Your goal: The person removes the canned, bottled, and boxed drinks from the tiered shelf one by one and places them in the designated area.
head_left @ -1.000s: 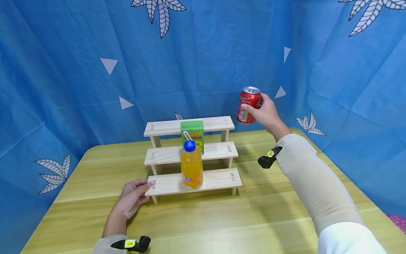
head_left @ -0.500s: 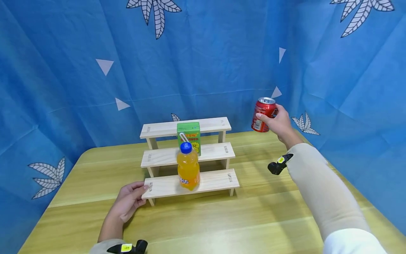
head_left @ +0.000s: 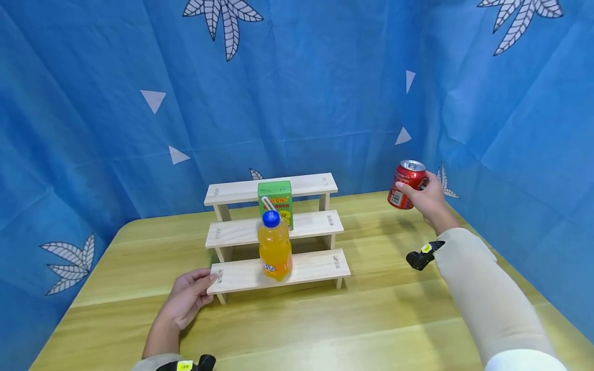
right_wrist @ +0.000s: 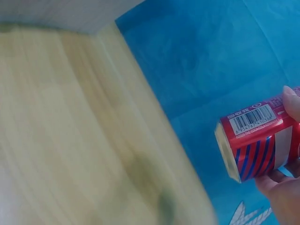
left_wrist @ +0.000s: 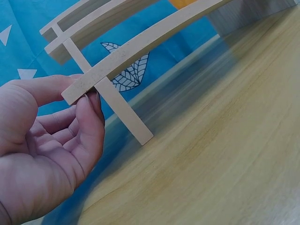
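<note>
A red soda can [head_left: 407, 185] is gripped by my right hand [head_left: 431, 198], held upright above the back right of the table. In the right wrist view the can's [right_wrist: 258, 136] barcode side shows, with thumb and fingers around it. My left hand [head_left: 187, 299] pinches the left end of the lowest step of a three-tier wooden shelf [head_left: 232, 274]; the left wrist view shows thumb and fingers on that board's end [left_wrist: 89, 82]. An orange soda bottle [head_left: 275, 250] with a blue cap stands on the lowest step. Behind it, a green drink carton [head_left: 276, 198] stands on the middle step.
The shelf stands on a light wooden table [head_left: 297, 330]. A blue curtain [head_left: 297, 93] with leaf prints hangs behind the table and along its sides. Black wrist cameras [head_left: 424, 255] are strapped over both sleeves.
My right hand has carried the can to the right and downward, away from the shelf. My left hand keeps its hold on the lowest step. The head view has shifted slightly.
</note>
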A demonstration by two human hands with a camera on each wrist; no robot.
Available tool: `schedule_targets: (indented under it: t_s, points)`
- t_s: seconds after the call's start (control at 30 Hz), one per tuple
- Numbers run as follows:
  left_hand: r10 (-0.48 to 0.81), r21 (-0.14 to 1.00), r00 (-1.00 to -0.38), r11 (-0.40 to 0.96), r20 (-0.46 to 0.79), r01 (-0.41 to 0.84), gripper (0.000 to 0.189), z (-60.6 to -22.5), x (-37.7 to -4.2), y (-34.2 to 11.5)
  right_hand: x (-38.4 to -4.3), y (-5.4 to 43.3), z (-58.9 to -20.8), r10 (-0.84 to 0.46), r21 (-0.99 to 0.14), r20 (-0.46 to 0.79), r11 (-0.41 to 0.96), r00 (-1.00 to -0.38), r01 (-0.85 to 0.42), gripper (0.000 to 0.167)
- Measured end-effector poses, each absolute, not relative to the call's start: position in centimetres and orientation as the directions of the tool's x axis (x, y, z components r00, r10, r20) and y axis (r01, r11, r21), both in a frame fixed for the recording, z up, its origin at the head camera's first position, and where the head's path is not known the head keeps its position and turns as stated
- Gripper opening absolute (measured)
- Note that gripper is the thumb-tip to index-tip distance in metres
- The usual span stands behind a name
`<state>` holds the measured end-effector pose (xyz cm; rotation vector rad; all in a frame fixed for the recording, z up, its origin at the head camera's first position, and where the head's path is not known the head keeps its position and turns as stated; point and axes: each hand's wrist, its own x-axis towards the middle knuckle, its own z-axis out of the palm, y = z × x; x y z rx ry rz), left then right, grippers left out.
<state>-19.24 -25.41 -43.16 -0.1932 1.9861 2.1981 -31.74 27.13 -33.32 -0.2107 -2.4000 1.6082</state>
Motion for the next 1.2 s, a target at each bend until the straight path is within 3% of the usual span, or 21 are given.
schedule_targets:
  t_s: [0.43,0.97,1.2]
  points:
    - [0.045,0.970,-0.977,-0.115,-0.210,-0.214,0.019,-43.2,-19.1,-25.6,-30.3,29.1,-36.9,0.286,-0.934,0.110,0.356,-0.952,-0.001,0.083]
    - [0.048,0.975,-0.980,-0.106,-0.192,-0.196,0.023,-43.3,-19.1,-25.5,-29.9,29.5,-38.9,0.311,-0.941,0.110,0.340,-0.944,0.002,0.077]
    - [0.056,0.976,-0.982,-0.117,-0.179,-0.184,0.018,-43.4,-19.1,-25.6,-29.9,29.7,-39.5,0.320,-0.952,0.077,0.304,-0.944,0.025,0.082]
